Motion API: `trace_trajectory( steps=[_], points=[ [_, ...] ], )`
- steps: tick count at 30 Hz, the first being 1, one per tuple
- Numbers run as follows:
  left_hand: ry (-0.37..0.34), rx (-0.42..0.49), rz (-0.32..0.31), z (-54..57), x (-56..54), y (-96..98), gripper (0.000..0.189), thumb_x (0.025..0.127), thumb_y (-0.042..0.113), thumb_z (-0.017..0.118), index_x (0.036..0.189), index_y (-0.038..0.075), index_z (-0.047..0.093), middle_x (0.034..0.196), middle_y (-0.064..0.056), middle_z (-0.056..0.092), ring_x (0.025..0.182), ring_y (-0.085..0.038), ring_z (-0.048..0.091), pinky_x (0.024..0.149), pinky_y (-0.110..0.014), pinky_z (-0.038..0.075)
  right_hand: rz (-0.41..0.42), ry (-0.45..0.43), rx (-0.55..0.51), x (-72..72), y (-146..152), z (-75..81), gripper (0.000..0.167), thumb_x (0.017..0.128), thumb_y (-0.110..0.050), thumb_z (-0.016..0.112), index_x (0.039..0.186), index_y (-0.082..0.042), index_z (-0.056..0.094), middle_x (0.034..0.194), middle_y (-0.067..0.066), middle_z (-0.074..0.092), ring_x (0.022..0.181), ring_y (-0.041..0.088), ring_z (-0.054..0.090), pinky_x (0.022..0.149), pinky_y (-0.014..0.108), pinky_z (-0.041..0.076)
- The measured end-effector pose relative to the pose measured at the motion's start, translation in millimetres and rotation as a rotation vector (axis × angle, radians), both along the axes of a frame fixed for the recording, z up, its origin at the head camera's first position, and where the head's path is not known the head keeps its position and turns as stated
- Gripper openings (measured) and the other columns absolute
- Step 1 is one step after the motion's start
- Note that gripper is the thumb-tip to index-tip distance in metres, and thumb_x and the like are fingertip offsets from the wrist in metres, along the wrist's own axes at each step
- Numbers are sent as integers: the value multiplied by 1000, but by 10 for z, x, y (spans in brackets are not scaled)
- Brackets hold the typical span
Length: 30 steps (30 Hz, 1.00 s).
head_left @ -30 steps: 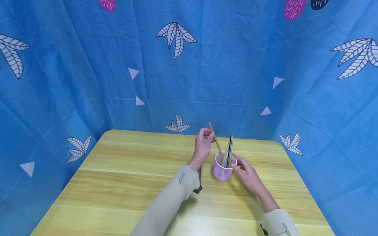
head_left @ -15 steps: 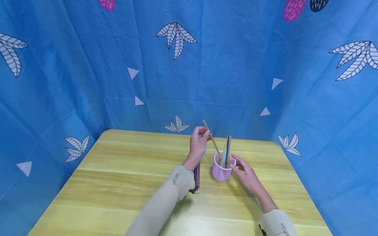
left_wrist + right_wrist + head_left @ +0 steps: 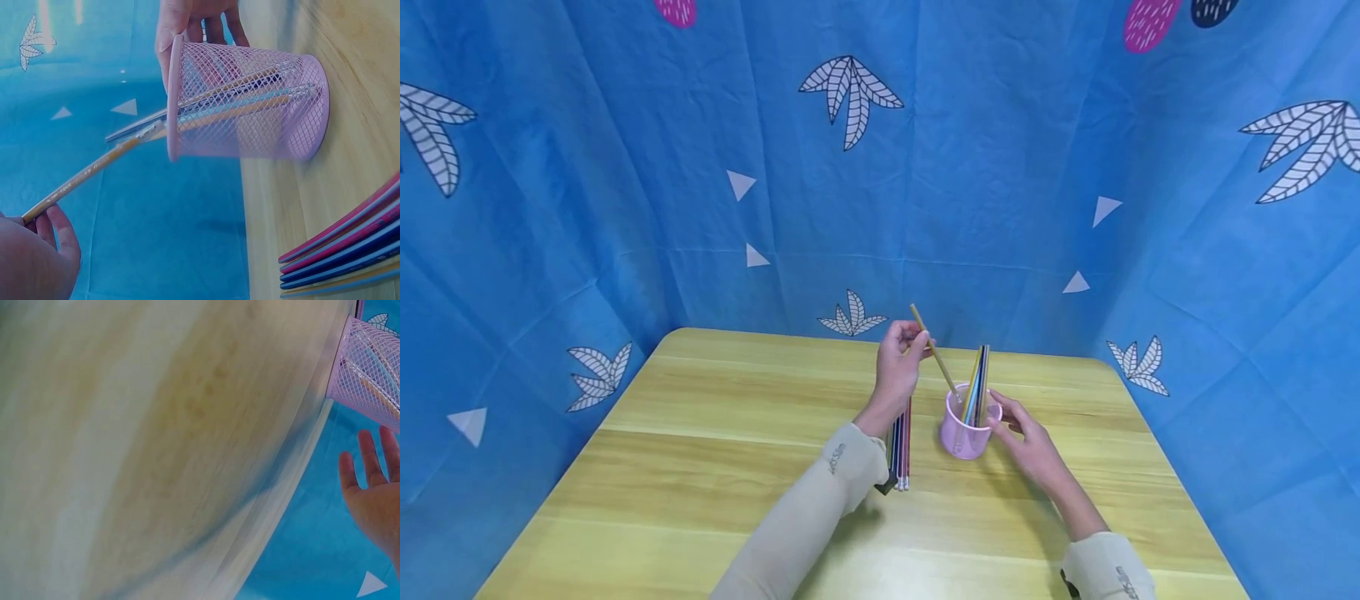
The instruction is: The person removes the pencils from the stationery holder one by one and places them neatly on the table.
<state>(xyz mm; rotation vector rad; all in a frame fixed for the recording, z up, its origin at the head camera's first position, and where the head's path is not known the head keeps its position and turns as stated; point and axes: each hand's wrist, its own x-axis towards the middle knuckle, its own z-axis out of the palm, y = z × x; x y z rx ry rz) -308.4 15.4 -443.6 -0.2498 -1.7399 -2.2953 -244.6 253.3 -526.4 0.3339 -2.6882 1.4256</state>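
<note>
My left hand (image 3: 897, 365) pinches a yellow pencil (image 3: 935, 352) near its upper end. The pencil slants down to the right, its silver-banded lower end at the mouth of a pink mesh pencil cup (image 3: 962, 442). Inside the cup several pencils (image 3: 976, 387) lean together, yellow, light blue and dark ones among them. At the cup's right side my right hand (image 3: 1028, 446) holds it near the rim, thumb in front and a finger behind. Some fingers (image 3: 370, 459) of that hand stretch out straight beside the mesh in the right wrist view.
Left of the cup a row of pencils (image 3: 901, 454) lies side by side on the wooden table (image 3: 715, 467), partly under my left forearm. Red, dark blue and yellow pencils (image 3: 344, 250) show there in the left wrist view. A blue patterned curtain (image 3: 970, 167) surrounds the table.
My left hand has shifted left, tilting the yellow pencil further, its lower end now nearer the cup's mouth. More of the row on the table shows. The right hand and cup have stayed put.
</note>
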Motion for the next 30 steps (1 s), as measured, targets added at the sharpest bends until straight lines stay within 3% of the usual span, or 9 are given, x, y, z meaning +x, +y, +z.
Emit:
trace_trajectory(
  steps=[4,7,11,18,21,25,28,30],
  points=[
    [-10,1,-2,15,39,-33,16,102,0,59,117,-6,57,111,-23,63,105,-41,68,95,-40,64,-1,0,1,-4,3,-8,57,107,-34,57,158,-16,41,143,25,59,130,47,57,114,63,46],
    [-20,1,-6,19,71,-58,16,102,0,58,117,-6,56,113,-26,63,111,-48,65,94,-37,64,0,-3,0,-5,3,-7,57,107,-34,58,158,-16,41,143,26,59,130,47,57,114,63,45],
    [-27,-10,-6,16,110,-103,16,103,1,59,117,-5,56,114,-27,62,111,-47,66,93,-34,64,0,-9,-1,-1,5,8,57,107,-34,57,158,-16,41,144,26,58,130,48,57,114,64,45],
    [-41,-54,1,9,145,-202,16,104,5,59,117,-3,56,114,-28,63,99,-27,69,92,-32,64,4,-3,5,2,17,23,57,108,-35,57,159,-15,41,143,26,59,130,48,57,114,64,45],
    [-33,-66,-2,16,156,-231,15,104,5,57,116,-3,55,115,-30,61,98,-28,68,91,-33,64,1,6,5,-1,23,20,56,108,-34,57,158,-15,41,142,26,59,130,48,57,114,64,45],
    [-49,-71,-20,30,186,-265,14,104,4,56,117,-3,55,109,-20,63,104,-39,66,93,-35,63,7,10,-1,-6,16,17,56,108,-33,57,158,-14,41,142,26,59,130,47,57,114,63,45],
    [-68,-85,-42,29,216,-300,18,105,4,55,120,-4,54,106,-9,62,104,-37,65,94,-37,62,8,-1,-5,-4,6,18,57,107,-34,57,158,-14,41,142,26,59,130,47,57,114,64,45],
    [-77,-85,-55,22,235,-323,20,104,4,55,122,-6,53,106,-8,62,100,-30,65,94,-37,62,5,-7,-7,1,2,21,57,107,-34,57,158,-15,41,142,26,59,130,48,57,114,64,45]
  ],
)
